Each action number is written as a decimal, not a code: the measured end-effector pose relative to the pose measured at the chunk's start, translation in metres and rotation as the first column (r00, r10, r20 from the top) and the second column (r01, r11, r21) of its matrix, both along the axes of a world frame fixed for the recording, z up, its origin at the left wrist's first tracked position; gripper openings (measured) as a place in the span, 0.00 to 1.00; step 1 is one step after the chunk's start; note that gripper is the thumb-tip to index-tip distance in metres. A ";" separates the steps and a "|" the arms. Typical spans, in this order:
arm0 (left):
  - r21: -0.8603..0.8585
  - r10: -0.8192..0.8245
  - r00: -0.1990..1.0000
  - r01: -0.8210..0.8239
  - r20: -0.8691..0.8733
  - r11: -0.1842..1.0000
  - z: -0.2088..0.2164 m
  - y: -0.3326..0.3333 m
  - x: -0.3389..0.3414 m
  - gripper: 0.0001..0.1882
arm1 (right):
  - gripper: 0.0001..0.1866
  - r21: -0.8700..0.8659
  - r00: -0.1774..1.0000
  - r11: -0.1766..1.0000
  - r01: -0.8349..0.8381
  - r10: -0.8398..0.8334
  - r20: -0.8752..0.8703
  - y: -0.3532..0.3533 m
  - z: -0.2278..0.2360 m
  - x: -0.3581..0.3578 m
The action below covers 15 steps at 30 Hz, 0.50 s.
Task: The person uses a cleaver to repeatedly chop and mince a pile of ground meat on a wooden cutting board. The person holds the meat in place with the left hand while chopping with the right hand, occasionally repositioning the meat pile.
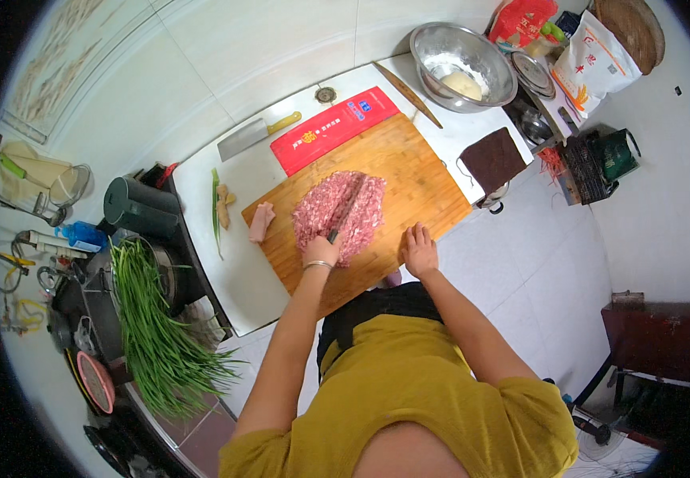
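My left hand [321, 252], with a bracelet at the wrist, is closed round the dark handle of a kitchen knife [350, 203]. The blade stands edge-down in a flattened heap of minced meat [318, 209] and points away from me. Under the mince lies a large wooden cutting board [432, 187], set at a slant. My right hand [419, 250] rests on the board's near right edge with its fingers stretched out, holding nothing. A pale pink piece of meat [262, 222] sits on the board's left edge, apart from the mince.
Behind the board lie a red box [333, 131] and a cleaver [243, 139] with a yellow handle. Ginger [224, 197] and a green onion [216, 215] are at the left. A steel bowl [432, 48] with dough stands back right, past a rolling pin [408, 94]. Chives [153, 334] overhang the left side.
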State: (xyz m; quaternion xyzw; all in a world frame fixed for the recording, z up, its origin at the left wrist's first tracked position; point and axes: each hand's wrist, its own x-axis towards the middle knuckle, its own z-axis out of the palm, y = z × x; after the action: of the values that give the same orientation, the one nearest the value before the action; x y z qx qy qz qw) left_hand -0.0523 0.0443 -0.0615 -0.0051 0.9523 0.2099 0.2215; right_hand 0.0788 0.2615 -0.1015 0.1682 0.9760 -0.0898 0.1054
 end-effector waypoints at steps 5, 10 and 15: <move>0.351 0.038 0.992 0.006 -0.117 0.936 0.080 -0.008 -0.015 0.29 | 0.30 0.013 1.000 1.000 -0.014 0.014 -0.027 0.003 0.001 -0.001; -0.016 0.008 0.998 -0.009 -0.055 1.000 -0.009 -0.015 -0.001 0.32 | 0.29 0.014 0.999 1.000 -0.010 0.011 -0.031 -0.002 0.001 -0.002; 0.223 -0.031 0.999 0.039 -0.040 0.974 0.067 -0.026 -0.020 0.32 | 0.30 0.014 0.999 1.000 -0.019 0.020 -0.048 0.003 -0.005 0.001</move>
State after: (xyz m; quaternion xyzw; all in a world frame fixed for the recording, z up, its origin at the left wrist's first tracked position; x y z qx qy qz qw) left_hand -0.0727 0.0186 0.0055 0.0403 0.9265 0.3119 0.2068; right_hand 0.0802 0.2647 -0.1066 0.1573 0.9804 -0.0863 0.0814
